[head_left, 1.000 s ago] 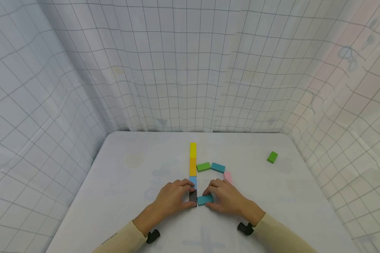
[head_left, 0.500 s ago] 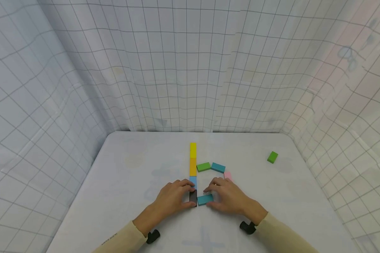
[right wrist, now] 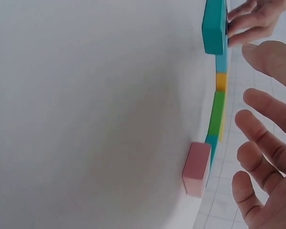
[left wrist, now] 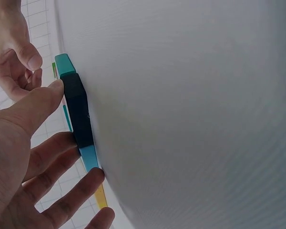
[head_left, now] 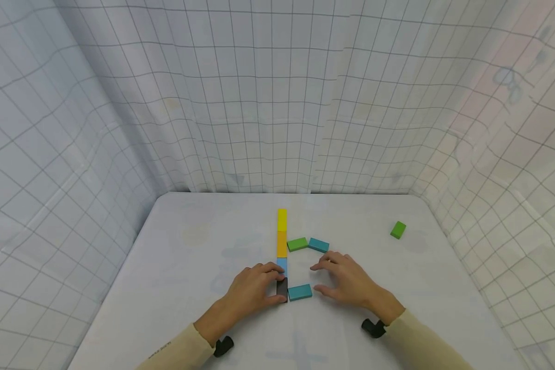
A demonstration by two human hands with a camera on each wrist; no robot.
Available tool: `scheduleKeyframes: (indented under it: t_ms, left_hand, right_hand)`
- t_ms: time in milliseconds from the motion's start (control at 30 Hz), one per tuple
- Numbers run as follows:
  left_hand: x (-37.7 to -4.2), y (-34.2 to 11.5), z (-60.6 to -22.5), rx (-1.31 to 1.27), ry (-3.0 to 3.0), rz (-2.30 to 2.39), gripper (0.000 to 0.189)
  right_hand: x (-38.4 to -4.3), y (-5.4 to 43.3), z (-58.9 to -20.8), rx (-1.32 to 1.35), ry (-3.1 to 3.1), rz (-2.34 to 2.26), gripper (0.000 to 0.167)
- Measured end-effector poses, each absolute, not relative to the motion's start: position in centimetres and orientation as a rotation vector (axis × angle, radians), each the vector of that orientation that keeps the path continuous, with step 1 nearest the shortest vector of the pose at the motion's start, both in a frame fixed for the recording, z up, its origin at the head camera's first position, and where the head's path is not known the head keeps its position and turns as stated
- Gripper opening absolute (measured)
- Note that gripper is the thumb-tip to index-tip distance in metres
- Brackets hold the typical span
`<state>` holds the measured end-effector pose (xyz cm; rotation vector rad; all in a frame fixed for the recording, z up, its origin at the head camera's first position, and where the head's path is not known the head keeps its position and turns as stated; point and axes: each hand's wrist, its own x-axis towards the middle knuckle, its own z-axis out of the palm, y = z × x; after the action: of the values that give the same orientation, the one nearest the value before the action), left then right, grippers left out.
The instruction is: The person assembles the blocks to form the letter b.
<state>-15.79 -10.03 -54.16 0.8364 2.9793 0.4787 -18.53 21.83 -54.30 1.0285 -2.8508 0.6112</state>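
Observation:
My left hand (head_left: 254,287) pinches a black block (head_left: 282,290) by its two ends between thumb and index finger, and another fingertip lies by the light blue block (head_left: 281,264). Beside the black block's right side lies a teal block (head_left: 300,292), set crosswise. My right hand (head_left: 351,281) hovers just right of the teal block, fingers spread and holding nothing. In the right wrist view a pink block (right wrist: 197,167) lies on the table; in the head view that hand hides it.
Orange (head_left: 282,244) and yellow (head_left: 282,219) blocks continue the straight column away from me. A green block (head_left: 298,244) and a blue-teal block (head_left: 318,245) curve off to its right. Another green block (head_left: 398,229) lies apart at the far right. Gridded white curtains surround the table.
My right hand has let go of the teal block and drawn back to the right, now covering the pink block in the head view. The left hand stays in place.

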Motion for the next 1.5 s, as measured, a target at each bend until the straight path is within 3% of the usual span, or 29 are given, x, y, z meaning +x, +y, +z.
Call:
scheduleKeyframes:
  t_ms: [1500]
  left_hand:
    - [-15.4, -10.2, -53.9, 0.886, 2.996, 0.507, 0.045]
  right_hand:
    - [-25.1, 35.0, -56.2, 0.544, -2.673, 0.734, 0.047]
